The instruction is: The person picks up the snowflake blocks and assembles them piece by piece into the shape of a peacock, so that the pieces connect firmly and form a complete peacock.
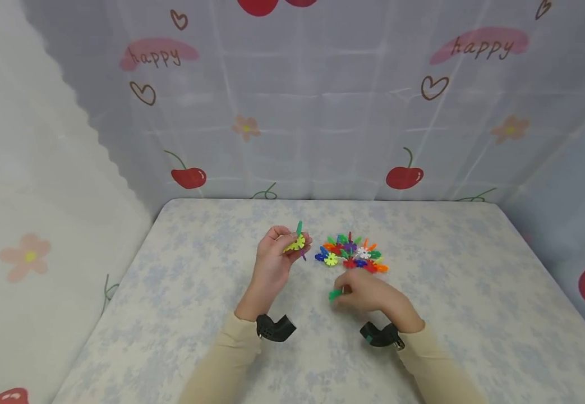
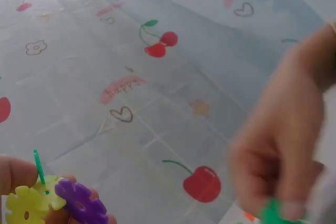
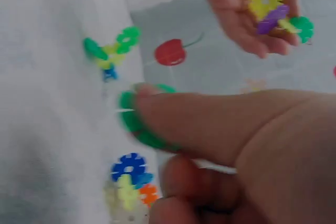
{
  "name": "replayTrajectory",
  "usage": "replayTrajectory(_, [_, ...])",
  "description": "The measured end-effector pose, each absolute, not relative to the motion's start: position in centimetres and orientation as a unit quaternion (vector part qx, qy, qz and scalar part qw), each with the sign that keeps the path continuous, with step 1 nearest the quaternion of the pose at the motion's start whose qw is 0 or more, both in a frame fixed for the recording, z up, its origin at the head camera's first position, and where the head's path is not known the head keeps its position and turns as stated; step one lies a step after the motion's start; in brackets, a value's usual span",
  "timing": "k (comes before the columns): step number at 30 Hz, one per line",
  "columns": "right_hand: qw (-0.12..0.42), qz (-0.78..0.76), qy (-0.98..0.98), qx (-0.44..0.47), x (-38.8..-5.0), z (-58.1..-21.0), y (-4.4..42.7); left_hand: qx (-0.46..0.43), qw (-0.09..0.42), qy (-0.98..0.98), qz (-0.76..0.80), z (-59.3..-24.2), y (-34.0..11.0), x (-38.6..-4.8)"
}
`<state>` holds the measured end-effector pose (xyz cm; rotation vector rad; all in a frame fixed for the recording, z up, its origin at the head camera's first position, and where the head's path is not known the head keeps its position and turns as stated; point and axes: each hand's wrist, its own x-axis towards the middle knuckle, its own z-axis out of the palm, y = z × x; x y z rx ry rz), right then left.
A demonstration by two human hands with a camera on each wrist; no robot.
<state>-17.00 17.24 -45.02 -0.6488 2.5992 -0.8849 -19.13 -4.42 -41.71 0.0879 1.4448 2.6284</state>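
In the head view my left hand [image 1: 269, 261] holds a small joined cluster of notched plastic snowflake discs [image 1: 297, 243]. The left wrist view shows its yellow disc [image 2: 25, 209], purple disc [image 2: 81, 203] and thin green disc [image 2: 39, 166] seen nearly edge-on. Lower and to the right, my right hand [image 1: 370, 292] pinches a single green snowflake disc [image 1: 335, 294] between thumb and fingers, apart from the cluster. That green disc [image 3: 137, 124] is partly covered by the thumb in the right wrist view, where it looks blurred.
Just beyond my right hand lies a pile of multicoloured snowflake discs [image 1: 350, 247] on the pale, blue-patterned table [image 1: 181, 336]. Some discs in it are joined. A printed curtain [image 1: 312, 123] hangs behind the table. Each wrist wears a black camera mount [image 1: 276, 329].
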Motion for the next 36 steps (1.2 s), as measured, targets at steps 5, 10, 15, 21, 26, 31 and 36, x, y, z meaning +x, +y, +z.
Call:
replayTrajectory(5, [-0.136, -0.402, 0.874, -0.235, -16.3, -42.5, 17.3, 0.079, -0.040, 0.637, 0.766, -42.0, -3.5, -18.3])
replayTrajectory(10, [-0.305, -0.364, 0.828, -0.300, -15.7, -41.5, 16.0, 0.136, -0.144, 0.720, 0.665, -42.2, -2.7, -17.3])
replayTrajectory(15, [-0.350, -0.342, 0.810, -0.324, -15.7, -41.8, 15.4, 0.152, -0.170, 0.725, 0.650, -42.2, -2.3, -16.8])
replayTrajectory(21, [-0.364, -0.332, 0.806, -0.328, -15.7, -42.5, 15.3, 0.144, -0.173, 0.728, 0.648, -42.5, -2.1, -16.7])
replayTrajectory(26, [-0.389, -0.311, 0.807, -0.316, -15.6, -43.0, 15.1, 0.140, -0.183, 0.725, 0.649, -42.8, -1.6, -16.4])
replayTrajectory(31, [-0.420, -0.287, 0.806, -0.303, -15.3, -43.5, 14.6, 0.142, -0.217, 0.713, 0.652, -43.0, -0.8, -16.1])
replayTrajectory(36, [-0.425, -0.292, 0.805, -0.294, -15.4, -43.5, 14.6, 0.148, -0.173, 0.715, 0.661, -42.8, -1.1, -16.2])
